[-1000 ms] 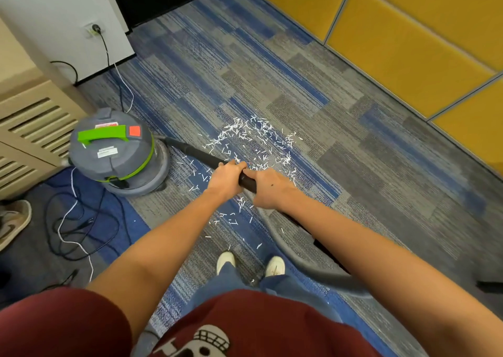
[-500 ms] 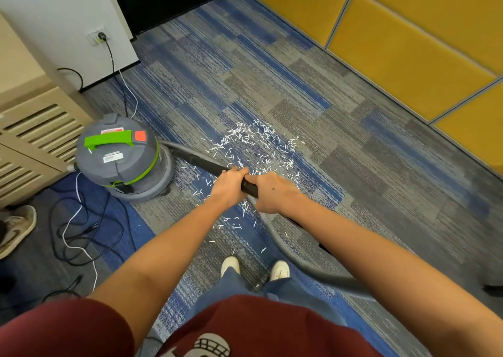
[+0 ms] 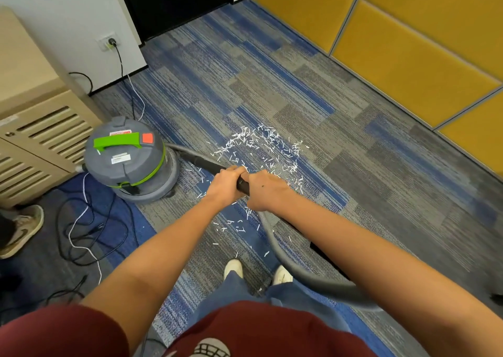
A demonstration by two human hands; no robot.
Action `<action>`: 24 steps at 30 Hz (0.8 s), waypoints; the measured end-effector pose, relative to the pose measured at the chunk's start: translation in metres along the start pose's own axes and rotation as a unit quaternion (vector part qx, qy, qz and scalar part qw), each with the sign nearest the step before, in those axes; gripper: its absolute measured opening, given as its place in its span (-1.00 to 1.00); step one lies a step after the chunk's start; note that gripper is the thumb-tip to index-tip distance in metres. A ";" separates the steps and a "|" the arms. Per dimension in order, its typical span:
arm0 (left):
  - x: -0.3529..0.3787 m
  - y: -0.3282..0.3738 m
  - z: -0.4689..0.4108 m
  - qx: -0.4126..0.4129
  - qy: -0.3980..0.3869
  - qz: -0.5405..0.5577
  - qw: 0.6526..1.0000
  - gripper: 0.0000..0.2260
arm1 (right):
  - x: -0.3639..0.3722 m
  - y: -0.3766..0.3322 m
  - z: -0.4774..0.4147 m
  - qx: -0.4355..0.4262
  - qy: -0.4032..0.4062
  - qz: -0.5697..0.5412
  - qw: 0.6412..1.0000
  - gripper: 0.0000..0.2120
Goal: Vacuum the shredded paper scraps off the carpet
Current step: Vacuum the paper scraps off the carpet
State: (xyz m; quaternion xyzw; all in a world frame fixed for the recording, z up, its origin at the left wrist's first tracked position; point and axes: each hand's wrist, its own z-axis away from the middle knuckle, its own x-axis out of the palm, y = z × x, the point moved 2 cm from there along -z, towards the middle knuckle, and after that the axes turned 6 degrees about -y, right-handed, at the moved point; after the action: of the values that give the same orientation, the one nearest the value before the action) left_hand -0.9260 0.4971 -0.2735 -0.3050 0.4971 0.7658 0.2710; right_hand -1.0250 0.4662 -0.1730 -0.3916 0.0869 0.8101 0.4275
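I had both arms stretched forward, left hand (image 3: 224,185) and right hand (image 3: 265,193) side by side, fingers curled round the vacuum tube (image 3: 202,162); paper scraps (image 3: 261,144) lay scattered on the carpet (image 3: 353,166) beneath them.

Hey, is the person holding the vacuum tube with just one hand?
No, both the left hand and the right hand grip the black tube side by side.

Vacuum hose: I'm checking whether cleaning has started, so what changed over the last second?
Only the head view tilted up slightly. The left hand and right hand keep gripping the black tube; the paper scraps lie scattered as before, and the vacuum canister stays beside the cabinet.
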 end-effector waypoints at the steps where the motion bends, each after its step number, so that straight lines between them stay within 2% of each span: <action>1: 0.002 0.002 0.002 0.001 0.001 0.003 1.000 -0.77 | 0.001 0.000 0.003 0.000 0.002 0.004 1.000 -0.56; 7: 0.012 0.022 0.013 0.001 0.007 0.000 1.000 -0.73 | 0.003 0.010 0.021 0.004 -0.001 0.018 1.000 -0.56; 14: 0.020 0.034 0.028 -0.005 0.009 -0.020 1.000 -0.81 | 0.012 0.017 0.038 -0.007 -0.010 0.028 1.000 -0.50; 24: 0.054 0.066 0.050 -0.003 0.016 -0.025 1.000 -0.80 | 0.031 0.048 0.076 -0.007 -0.016 0.027 0.999 -0.49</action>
State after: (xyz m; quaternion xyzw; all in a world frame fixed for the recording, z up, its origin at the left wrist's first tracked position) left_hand -1.0196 0.5260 -0.2583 -0.3300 0.4916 0.7553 0.2811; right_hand -1.1143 0.4923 -0.1524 -0.3788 0.0845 0.8281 0.4045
